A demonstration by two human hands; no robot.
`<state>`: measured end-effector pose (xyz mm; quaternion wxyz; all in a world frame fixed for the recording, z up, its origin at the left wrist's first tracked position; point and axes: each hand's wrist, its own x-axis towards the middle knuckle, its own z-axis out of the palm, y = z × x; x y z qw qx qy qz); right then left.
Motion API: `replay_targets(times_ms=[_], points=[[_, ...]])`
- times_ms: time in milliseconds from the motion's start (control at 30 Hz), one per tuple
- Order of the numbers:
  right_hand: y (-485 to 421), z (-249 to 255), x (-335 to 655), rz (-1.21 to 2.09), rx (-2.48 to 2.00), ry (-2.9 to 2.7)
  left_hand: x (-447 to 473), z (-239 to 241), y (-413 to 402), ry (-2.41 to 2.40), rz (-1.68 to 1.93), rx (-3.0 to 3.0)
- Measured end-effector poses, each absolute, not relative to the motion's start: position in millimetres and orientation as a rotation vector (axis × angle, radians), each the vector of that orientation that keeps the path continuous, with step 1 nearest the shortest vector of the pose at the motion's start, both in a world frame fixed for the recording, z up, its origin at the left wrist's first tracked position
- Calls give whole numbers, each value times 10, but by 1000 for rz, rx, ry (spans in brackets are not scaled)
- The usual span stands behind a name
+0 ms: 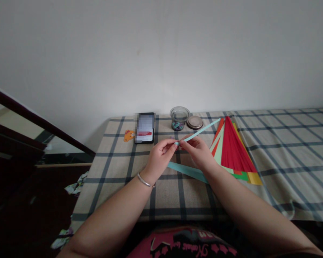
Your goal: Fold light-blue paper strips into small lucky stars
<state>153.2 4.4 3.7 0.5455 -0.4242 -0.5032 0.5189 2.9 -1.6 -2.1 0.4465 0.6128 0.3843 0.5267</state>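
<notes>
Between my two hands is a thin light-blue paper strip (201,129), its long tail slanting up to the right. My left hand (162,154) pinches the strip's near end between thumb and fingertips. Right beside it, my right hand (197,149) closes thumb and finger on the same strip. Beneath the hands, more blue paper strips (187,171) lie on the checked cloth. A fan of paper strips (235,147) in red, orange, pale green, yellow and green spreads to the right of my right hand.
The checked tablecloth (113,186) covers the table. A phone (145,128) leans upright near an orange cartoon cutout (128,135). Toward the wall stand a clear plastic cup (179,118) with small colourful pieces in it and a round lid (195,122). A dark rail (40,120) runs at left.
</notes>
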Motion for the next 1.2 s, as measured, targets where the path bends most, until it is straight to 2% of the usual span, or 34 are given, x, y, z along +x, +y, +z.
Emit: replay_targets(times_ms=[333, 733, 1200], points=[[50, 49, 1521, 1202, -1033, -1182, 32, 16, -21, 949, 1317, 1419], [36, 104, 1517, 1477, -913, -1072, 28, 63, -45, 911, 1288, 1382], [25, 76, 1545, 1640, -856, -1041, 35, 4, -9, 825, 1314, 1270]])
